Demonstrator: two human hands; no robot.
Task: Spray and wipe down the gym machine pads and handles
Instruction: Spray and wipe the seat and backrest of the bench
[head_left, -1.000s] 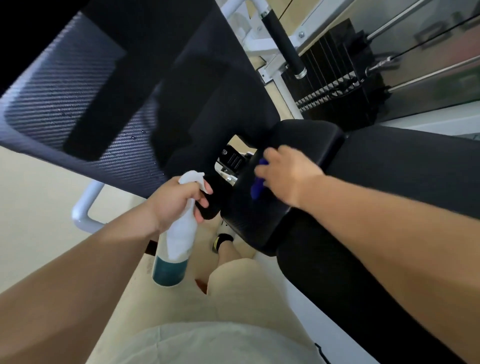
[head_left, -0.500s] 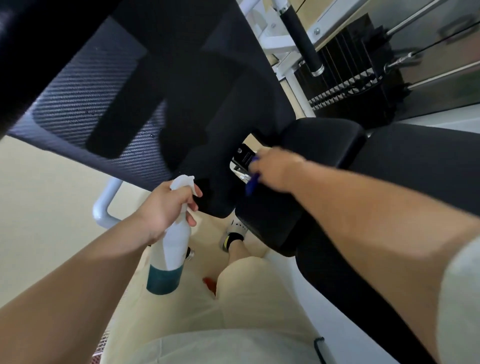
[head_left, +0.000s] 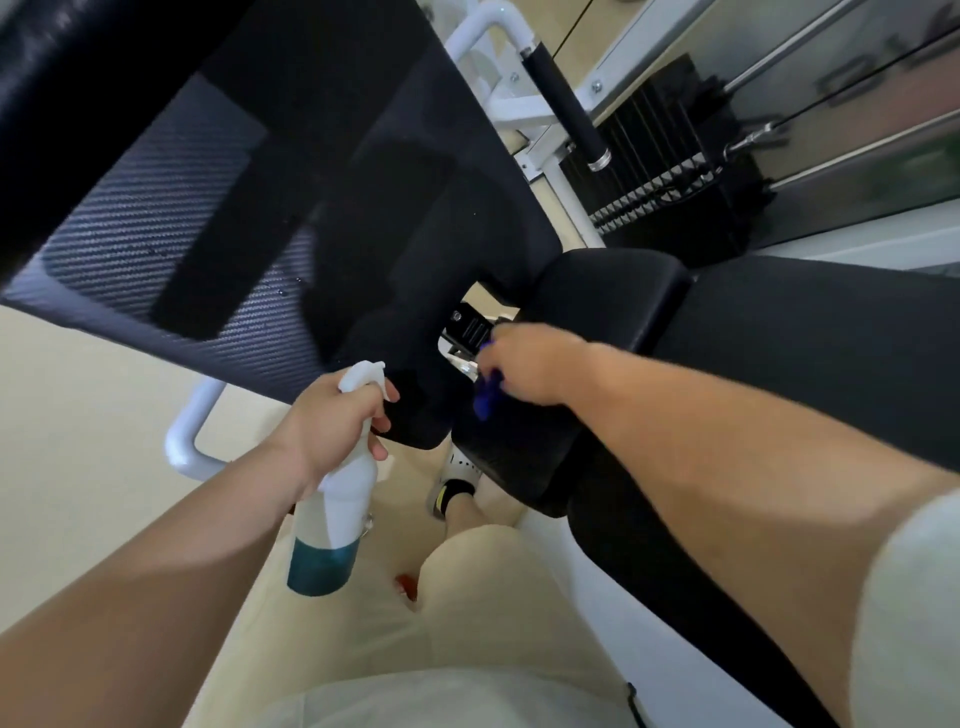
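Right hand (head_left: 535, 366) presses blue cloth (head_left: 485, 397) on seat pad (head_left: 524, 447); left hand (head_left: 332, 421) grips spray bottle (head_left: 332, 514). Advise overlapping strokes, covering pad edges.

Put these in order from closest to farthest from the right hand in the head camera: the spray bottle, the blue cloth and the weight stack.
1. Blue cloth: held in the right hand itself, at the pad's edge.
2. Spray bottle: off to the left, gripped by the left hand.
3. Weight stack: far back, at the upper right.
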